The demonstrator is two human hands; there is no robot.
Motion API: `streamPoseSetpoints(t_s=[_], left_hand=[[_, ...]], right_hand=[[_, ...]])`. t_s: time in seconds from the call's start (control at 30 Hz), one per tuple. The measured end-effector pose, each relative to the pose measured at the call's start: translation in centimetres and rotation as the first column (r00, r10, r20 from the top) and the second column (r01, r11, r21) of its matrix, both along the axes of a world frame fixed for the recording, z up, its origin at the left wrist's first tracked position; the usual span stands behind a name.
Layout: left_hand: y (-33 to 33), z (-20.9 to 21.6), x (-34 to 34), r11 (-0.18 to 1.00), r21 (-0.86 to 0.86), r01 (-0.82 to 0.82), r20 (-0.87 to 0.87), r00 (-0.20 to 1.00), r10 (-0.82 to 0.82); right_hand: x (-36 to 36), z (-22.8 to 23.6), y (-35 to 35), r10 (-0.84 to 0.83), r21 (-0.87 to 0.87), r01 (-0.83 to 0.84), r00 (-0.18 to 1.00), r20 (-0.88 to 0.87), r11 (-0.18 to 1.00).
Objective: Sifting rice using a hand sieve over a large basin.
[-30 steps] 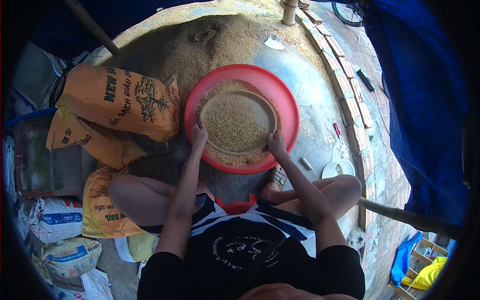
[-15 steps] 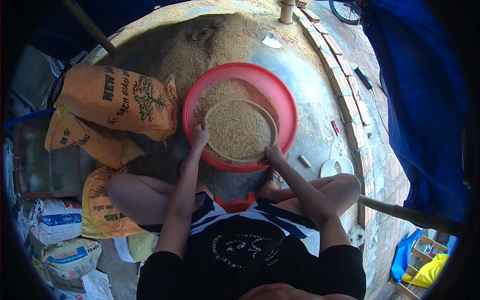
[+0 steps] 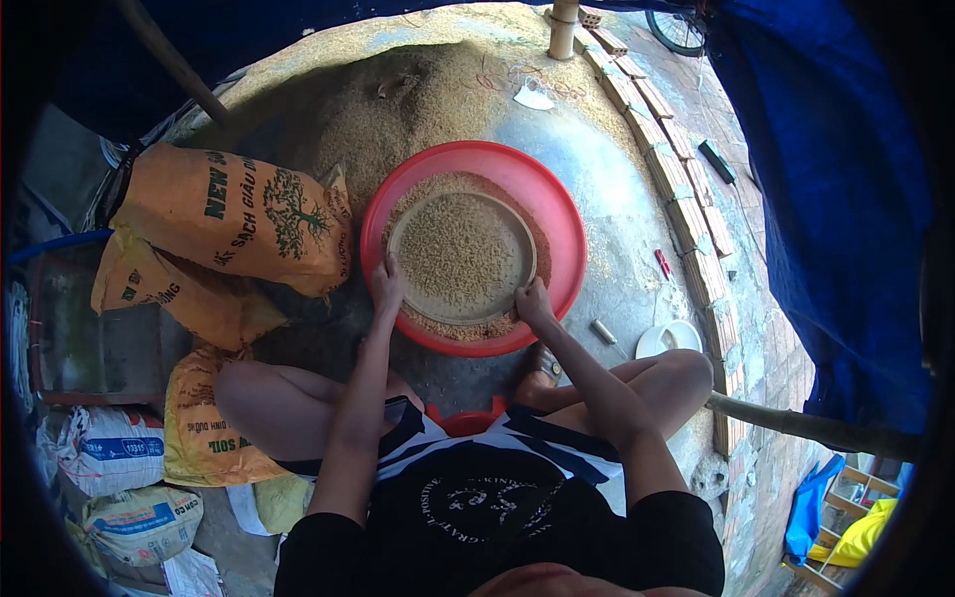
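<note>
A round sieve [image 3: 509,289] with a pale rim is held over a wide red basin [image 3: 563,214]. Tan grains [image 3: 456,244] are gathered toward the middle of its mesh, leaving a barer band around the edge. My left hand [image 3: 388,283] grips the rim on the left, and my right hand [image 3: 533,302] grips it at the lower right; both are closed on it. More loose grain [image 3: 453,185] lies in the basin beneath, showing around the sieve. The fingers under the rim are hidden.
A large pile of grain [image 3: 398,109] spreads beyond the basin. Orange sacks [image 3: 234,214] stand at the left. To the right are a white dish [image 3: 668,339], a red-handled tool [image 3: 663,264], a small cylinder [image 3: 602,329] and a row of bricks [image 3: 686,214]. A blue tarp [image 3: 836,199] hangs far right.
The sieve and both hands have shifted left within the basin. The grain on the mesh has drawn in toward the middle. The whole view has also moved slightly.
</note>
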State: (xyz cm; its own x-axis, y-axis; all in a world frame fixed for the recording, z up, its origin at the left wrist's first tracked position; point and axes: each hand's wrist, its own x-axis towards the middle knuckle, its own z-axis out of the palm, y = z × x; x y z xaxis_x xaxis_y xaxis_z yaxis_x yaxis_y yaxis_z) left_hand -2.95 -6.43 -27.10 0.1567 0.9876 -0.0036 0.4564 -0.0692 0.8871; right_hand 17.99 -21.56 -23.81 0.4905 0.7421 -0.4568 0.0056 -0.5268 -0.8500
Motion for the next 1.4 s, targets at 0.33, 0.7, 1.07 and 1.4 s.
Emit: streamPoseSetpoints(t_s=[0.33,0.7,1.07,1.4], left_hand=[[1.1,3.0,1.9,0.997,0.071,0.008,0.161,0.987,-0.019],[0.1,4.8,1.9,1.0,0.021,-0.023,0.077,0.997,0.021],[-0.1,-2.3,1.3,0.997,0.007,-0.075,-0.089,0.993,0.075],[0.2,8.9,1.9,0.981,0.186,-0.048,0.235,0.972,0.003]], right_hand=[[0.5,1.1,0.5,-0.246,0.482,-0.117,0.743,0.623,0.868],[0.0,3.0,0.1,-0.165,0.276,0.011,0.824,0.542,0.961],[0.7,0.2,0.3,-0.035,-0.035,0.052,0.929,0.368,0.998],[1.0,1.8,1.3,-0.419,0.646,-0.242,0.589,0.691,0.724]])
